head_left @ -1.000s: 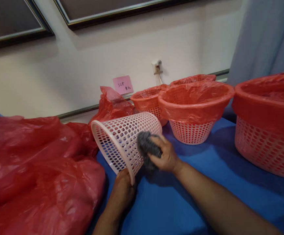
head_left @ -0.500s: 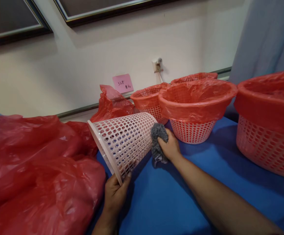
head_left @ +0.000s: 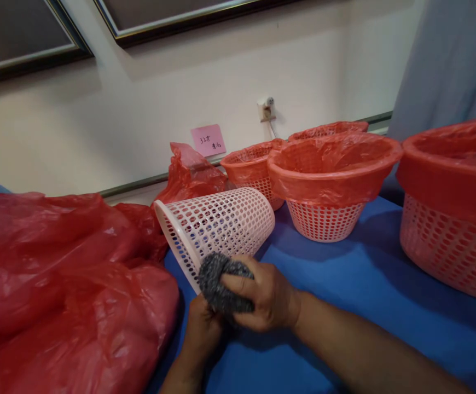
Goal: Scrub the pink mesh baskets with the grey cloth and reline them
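A white perforated plastic basket (head_left: 238, 216) lies tipped on its side, its mouth facing left. My left hand (head_left: 203, 325) grips the near side of its rim; the grey cloth partly covers those fingers. Bunched in my right hand (head_left: 265, 293) is a grey cloth (head_left: 221, 279), pressed against the basket near the rim, just above my left hand. A big heap of red plastic bags (head_left: 74, 284) lies to the left of the basket.
Upright baskets lined with red plastic stand behind and to the right: a middle one (head_left: 330, 186), a large one (head_left: 455, 219) and others by the wall. A pink note (head_left: 208, 140) and a socket (head_left: 267, 111) are on the wall. Blue cloth (head_left: 299, 350) covers the surface.
My right hand has moved the grey cloth from the basket's base leftward and nearer, to the rim beside my left hand. The basket has shifted slightly right; my left hand keeps its hold.
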Motion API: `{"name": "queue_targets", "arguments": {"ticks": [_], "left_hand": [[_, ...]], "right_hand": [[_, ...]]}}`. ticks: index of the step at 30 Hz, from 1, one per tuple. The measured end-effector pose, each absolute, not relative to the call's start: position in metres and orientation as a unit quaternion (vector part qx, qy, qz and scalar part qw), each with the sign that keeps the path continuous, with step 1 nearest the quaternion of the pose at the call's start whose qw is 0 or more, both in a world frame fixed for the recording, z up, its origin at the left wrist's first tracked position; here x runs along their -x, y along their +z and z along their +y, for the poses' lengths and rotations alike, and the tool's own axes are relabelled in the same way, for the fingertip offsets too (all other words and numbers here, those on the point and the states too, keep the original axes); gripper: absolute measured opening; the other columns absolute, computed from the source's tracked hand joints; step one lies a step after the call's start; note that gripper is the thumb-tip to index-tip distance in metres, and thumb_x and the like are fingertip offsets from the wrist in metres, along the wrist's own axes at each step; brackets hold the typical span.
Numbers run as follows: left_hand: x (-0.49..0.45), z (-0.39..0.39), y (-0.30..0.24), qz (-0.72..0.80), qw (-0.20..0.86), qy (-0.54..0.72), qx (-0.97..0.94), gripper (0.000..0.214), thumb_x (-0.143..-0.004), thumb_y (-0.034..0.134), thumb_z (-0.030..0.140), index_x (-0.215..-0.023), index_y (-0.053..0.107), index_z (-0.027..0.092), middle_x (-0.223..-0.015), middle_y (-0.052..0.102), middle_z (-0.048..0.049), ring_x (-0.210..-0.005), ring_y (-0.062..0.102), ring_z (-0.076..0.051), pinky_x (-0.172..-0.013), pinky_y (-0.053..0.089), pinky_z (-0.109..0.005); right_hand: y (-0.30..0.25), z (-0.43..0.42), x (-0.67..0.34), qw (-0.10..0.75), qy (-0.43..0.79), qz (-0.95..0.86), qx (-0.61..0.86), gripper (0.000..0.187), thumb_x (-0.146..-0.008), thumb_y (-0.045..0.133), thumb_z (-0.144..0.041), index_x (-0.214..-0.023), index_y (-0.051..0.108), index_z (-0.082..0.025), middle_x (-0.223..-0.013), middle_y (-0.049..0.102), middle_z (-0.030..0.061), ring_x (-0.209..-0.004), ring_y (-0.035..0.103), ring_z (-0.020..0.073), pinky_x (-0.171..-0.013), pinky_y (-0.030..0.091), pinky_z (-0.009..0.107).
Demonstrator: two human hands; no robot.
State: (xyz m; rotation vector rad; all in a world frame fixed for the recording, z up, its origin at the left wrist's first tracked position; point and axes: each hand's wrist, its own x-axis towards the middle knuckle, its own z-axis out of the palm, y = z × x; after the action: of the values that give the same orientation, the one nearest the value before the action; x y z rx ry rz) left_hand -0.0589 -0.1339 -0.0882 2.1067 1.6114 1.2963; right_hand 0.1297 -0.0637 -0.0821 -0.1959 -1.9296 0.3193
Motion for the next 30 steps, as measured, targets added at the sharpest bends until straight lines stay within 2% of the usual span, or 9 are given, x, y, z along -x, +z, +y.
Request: {"name": "queue_targets", "arguments": {"ticks": [3, 7, 11, 13, 15, 18, 23, 26, 30], "left_hand": [[0.057, -0.133, -0.085, 0.531, 0.064, 0.422, -0.732, 0.025, -0.090, 0.061, 0.033, -0.084, 0.081, 0.019, -0.087, 0.082, -0.0061, -0.071, 0.076, -0.021, -0.065, 0.063, -0.029], [0.061, -0.132, -0.090, 0.564, 0.044, 0.407, -0.717, 0.029, -0.093, 0.057, 0.030, -0.108, 0.079, 0.018, -0.105, 0.081, -0.0082, -0.094, 0.078, -0.026, -0.083, 0.064, -0.036], [0.065, -0.131, -0.097, 0.579, 0.038, 0.385, -0.718, 0.029, -0.092, 0.056, 0.027, -0.109, 0.078, 0.019, -0.104, 0.081, -0.0063, -0.093, 0.078, -0.026, -0.080, 0.065, -0.036], [0.064, -0.130, -0.097, 0.586, 0.035, 0.367, -0.722, 0.029, -0.091, 0.054, 0.025, -0.107, 0.079, 0.021, -0.102, 0.081, -0.0054, -0.092, 0.078, -0.026, -0.079, 0.064, -0.036], [0.060, -0.130, -0.095, 0.589, 0.033, 0.349, -0.729, 0.032, -0.089, 0.053, 0.023, -0.109, 0.078, 0.022, -0.105, 0.081, -0.0057, -0.098, 0.076, -0.026, -0.085, 0.063, -0.037], [0.055, -0.130, -0.088, 0.591, 0.064, 0.338, -0.730, 0.034, -0.087, 0.057, 0.025, -0.113, 0.077, 0.023, -0.110, 0.079, -0.0075, -0.102, 0.074, -0.028, -0.092, 0.061, -0.040], [0.057, -0.135, -0.076, 0.570, 0.153, 0.420, -0.690, 0.031, -0.075, 0.075, 0.048, -0.086, 0.078, 0.020, -0.085, 0.079, -0.0083, -0.079, 0.075, -0.029, -0.072, 0.064, -0.036], [0.063, -0.138, -0.079, 0.575, 0.183, 0.497, -0.624, 0.038, -0.074, 0.077, 0.054, -0.082, 0.076, 0.017, -0.077, 0.076, -0.0083, -0.071, 0.072, -0.027, -0.066, 0.062, -0.035], [0.068, -0.138, -0.091, 0.597, 0.218, 0.547, -0.545, 0.047, -0.081, 0.074, 0.053, -0.103, 0.078, 0.012, -0.097, 0.079, -0.0146, -0.089, 0.075, -0.031, -0.082, 0.063, -0.041]], "right_hand": [[-0.084, -0.064, -0.127, 0.565, 0.135, -0.810, 0.086, 0.062, -0.080, 0.067, -0.029, -0.140, 0.052, -0.027, -0.136, 0.058, 0.0122, -0.118, 0.064, 0.0256, -0.093, 0.059, 0.037], [-0.097, -0.016, -0.134, 0.638, 0.230, -0.655, 0.333, 0.051, -0.082, 0.063, -0.029, -0.132, 0.058, -0.023, -0.125, 0.065, 0.0125, -0.115, 0.065, 0.0270, -0.103, 0.053, 0.046], [-0.105, 0.029, -0.146, 0.624, 0.392, -0.479, 0.476, 0.042, -0.082, 0.060, -0.037, -0.120, 0.062, -0.019, -0.107, 0.072, 0.0102, -0.097, 0.069, 0.0267, -0.096, 0.056, 0.049], [-0.102, 0.030, -0.148, 0.622, 0.407, -0.470, 0.476, 0.042, -0.082, 0.060, -0.038, -0.119, 0.062, -0.019, -0.106, 0.072, 0.0091, -0.095, 0.069, 0.0260, -0.095, 0.056, 0.048], [-0.095, 0.013, -0.147, 0.635, 0.341, -0.541, 0.434, 0.045, -0.082, 0.063, -0.036, -0.123, 0.062, -0.021, -0.115, 0.069, 0.0105, -0.106, 0.067, 0.0267, -0.102, 0.053, 0.048], [-0.085, -0.026, -0.140, 0.621, 0.226, -0.706, 0.254, 0.053, -0.081, 0.066, -0.030, -0.133, 0.058, -0.024, -0.129, 0.061, 0.0120, -0.117, 0.063, 0.0260, -0.104, 0.053, 0.043], [-0.080, -0.066, -0.131, 0.558, 0.163, -0.812, 0.054, 0.061, -0.079, 0.069, -0.031, -0.137, 0.054, -0.026, -0.134, 0.057, 0.0134, -0.114, 0.065, 0.0260, -0.088, 0.060, 0.036], [-0.083, -0.063, -0.128, 0.559, 0.163, -0.810, 0.072, 0.059, -0.078, 0.068, -0.029, -0.135, 0.056, -0.023, -0.130, 0.059, 0.0143, -0.110, 0.066, 0.0261, -0.088, 0.060, 0.037], [-0.092, -0.035, -0.127, 0.617, 0.226, -0.712, 0.247, 0.053, -0.080, 0.064, -0.026, -0.133, 0.058, -0.023, -0.125, 0.063, 0.0126, -0.112, 0.065, 0.0253, -0.098, 0.056, 0.042]]}}
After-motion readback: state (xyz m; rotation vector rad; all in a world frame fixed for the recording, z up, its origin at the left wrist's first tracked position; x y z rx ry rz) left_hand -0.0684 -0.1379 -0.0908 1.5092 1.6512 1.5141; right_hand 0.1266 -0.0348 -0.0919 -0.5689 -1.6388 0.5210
